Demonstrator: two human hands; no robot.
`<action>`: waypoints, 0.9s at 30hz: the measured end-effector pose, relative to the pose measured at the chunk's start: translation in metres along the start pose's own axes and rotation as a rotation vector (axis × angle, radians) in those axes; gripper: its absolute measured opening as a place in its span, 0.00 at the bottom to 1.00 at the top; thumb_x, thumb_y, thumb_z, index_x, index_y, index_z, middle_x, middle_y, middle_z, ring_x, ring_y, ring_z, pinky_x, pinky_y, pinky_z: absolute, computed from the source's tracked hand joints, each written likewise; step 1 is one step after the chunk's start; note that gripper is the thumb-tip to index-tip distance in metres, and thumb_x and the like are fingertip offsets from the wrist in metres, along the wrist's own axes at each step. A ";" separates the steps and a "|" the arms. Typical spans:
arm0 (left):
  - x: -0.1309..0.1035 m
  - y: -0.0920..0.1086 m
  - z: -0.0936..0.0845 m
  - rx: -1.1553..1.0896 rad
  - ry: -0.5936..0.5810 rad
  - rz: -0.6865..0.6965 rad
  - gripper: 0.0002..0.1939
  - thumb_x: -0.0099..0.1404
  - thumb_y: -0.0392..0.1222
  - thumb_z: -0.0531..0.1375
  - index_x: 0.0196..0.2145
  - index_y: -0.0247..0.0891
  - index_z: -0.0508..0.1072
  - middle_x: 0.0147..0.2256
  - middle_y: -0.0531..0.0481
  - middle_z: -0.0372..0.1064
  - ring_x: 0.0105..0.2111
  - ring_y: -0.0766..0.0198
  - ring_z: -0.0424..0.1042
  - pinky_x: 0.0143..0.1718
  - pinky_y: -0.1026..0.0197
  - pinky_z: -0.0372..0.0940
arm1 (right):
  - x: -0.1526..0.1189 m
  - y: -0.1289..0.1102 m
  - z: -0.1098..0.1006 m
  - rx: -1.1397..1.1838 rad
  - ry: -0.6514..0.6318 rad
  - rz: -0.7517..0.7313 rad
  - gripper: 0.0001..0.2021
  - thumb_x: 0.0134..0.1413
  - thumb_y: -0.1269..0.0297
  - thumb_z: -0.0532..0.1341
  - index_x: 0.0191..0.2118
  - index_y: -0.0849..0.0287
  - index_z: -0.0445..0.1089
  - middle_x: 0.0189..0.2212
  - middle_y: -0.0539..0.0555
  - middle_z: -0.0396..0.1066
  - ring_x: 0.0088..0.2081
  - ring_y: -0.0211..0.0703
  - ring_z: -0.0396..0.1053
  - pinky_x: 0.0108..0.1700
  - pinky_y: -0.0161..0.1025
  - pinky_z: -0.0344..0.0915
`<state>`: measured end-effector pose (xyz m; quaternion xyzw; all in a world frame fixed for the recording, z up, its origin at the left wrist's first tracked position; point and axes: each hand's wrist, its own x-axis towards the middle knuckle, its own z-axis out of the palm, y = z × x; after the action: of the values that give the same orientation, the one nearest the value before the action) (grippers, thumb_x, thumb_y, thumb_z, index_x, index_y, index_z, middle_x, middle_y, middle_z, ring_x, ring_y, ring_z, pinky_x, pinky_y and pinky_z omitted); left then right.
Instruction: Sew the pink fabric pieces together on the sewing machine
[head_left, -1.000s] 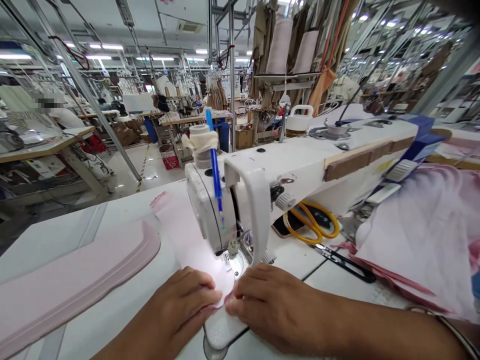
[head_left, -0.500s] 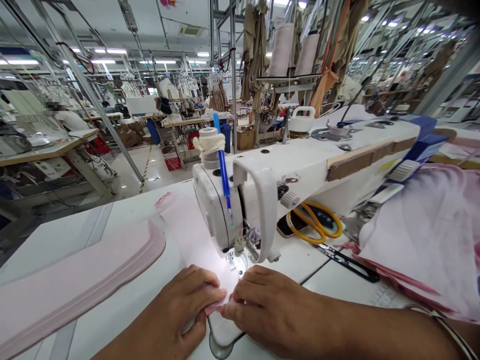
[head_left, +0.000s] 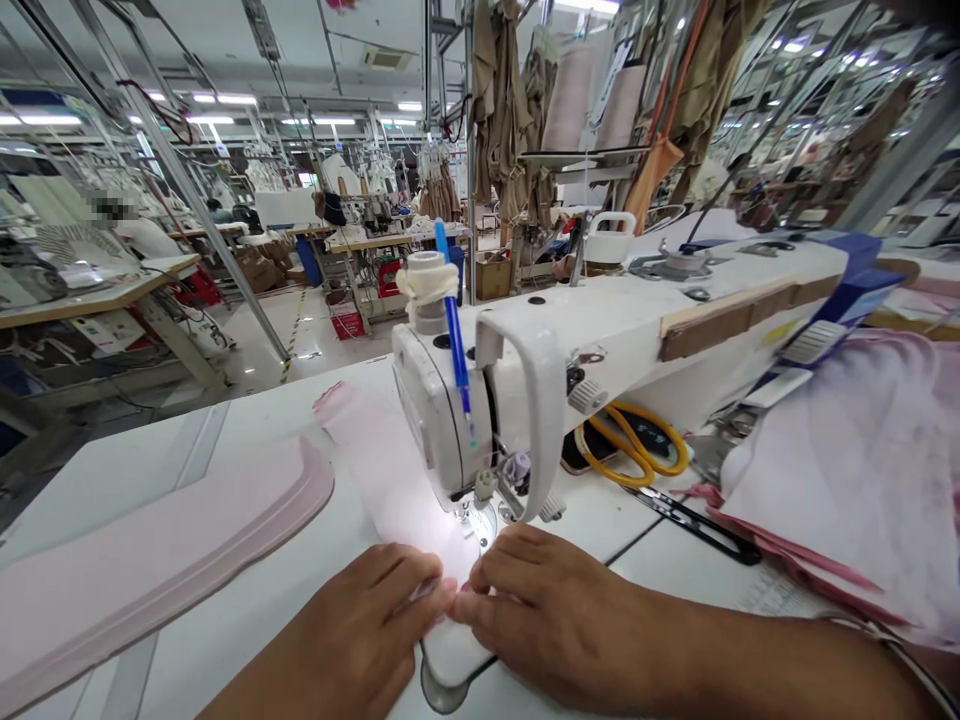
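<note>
A pale pink fabric piece [head_left: 386, 475] lies on the white sewing machine table and runs under the needle area of the white sewing machine [head_left: 431, 400]. My left hand [head_left: 375, 625] pinches its near end, fingers pressed together just in front of the presser foot [head_left: 465, 515]. Close against it, my right hand [head_left: 536, 605] is closed on the same end, thumb and fingertips together. A sliver of darker pink edge shows between the fingertips. My fingers hide most of the held edge.
Stacked pale pink fabric panels [head_left: 172, 550] lie to the left. Yellow-handled scissors [head_left: 637, 445], black thread snips [head_left: 697, 525] and a pile of pink-white fabric [head_left: 847, 470] are right of the machine head. A blue pen [head_left: 456, 350] is strapped upright to the machine.
My left fingertips have moved slightly right, up against the right hand's. The pink fabric end that showed between them is now mostly covered. The view has shifted a little.
</note>
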<state>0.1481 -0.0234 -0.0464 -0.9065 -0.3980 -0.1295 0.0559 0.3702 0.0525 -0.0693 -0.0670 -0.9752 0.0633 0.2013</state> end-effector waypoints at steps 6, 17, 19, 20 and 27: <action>0.005 0.003 0.001 0.134 0.126 0.081 0.22 0.60 0.23 0.45 0.45 0.35 0.72 0.37 0.48 0.76 0.38 0.61 0.75 0.40 0.60 0.73 | -0.005 0.003 0.001 -0.027 0.019 0.010 0.12 0.68 0.72 0.48 0.49 0.66 0.65 0.41 0.58 0.69 0.44 0.44 0.64 0.49 0.42 0.60; -0.007 -0.005 0.009 0.354 0.135 0.161 0.27 0.56 0.24 0.47 0.49 0.37 0.72 0.50 0.54 0.72 0.49 0.71 0.72 0.53 0.69 0.61 | -0.010 0.000 0.002 0.003 -0.029 0.036 0.12 0.68 0.72 0.47 0.50 0.68 0.64 0.38 0.59 0.68 0.43 0.44 0.64 0.50 0.43 0.60; -0.006 -0.006 0.009 0.332 0.133 0.157 0.27 0.56 0.24 0.47 0.50 0.39 0.72 0.50 0.55 0.73 0.49 0.72 0.72 0.54 0.69 0.60 | -0.010 0.000 0.003 -0.007 -0.038 0.036 0.12 0.68 0.72 0.48 0.51 0.68 0.63 0.38 0.58 0.68 0.44 0.44 0.63 0.51 0.43 0.59; -0.006 -0.007 0.009 0.319 0.138 0.158 0.27 0.57 0.24 0.46 0.49 0.39 0.72 0.49 0.55 0.73 0.49 0.72 0.72 0.54 0.70 0.59 | -0.010 0.001 0.003 -0.008 -0.040 0.038 0.12 0.68 0.71 0.48 0.52 0.68 0.63 0.38 0.58 0.68 0.44 0.45 0.63 0.51 0.43 0.59; -0.014 -0.014 0.023 0.218 0.165 0.187 0.22 0.66 0.27 0.46 0.51 0.35 0.70 0.51 0.52 0.72 0.54 0.70 0.67 0.57 0.67 0.58 | -0.010 0.004 -0.002 0.020 -0.077 0.042 0.13 0.67 0.69 0.51 0.54 0.65 0.61 0.41 0.56 0.68 0.42 0.44 0.62 0.49 0.41 0.58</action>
<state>0.1333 -0.0191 -0.0722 -0.9145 -0.3176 -0.1537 0.1981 0.3806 0.0548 -0.0720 -0.0831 -0.9799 0.0796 0.1631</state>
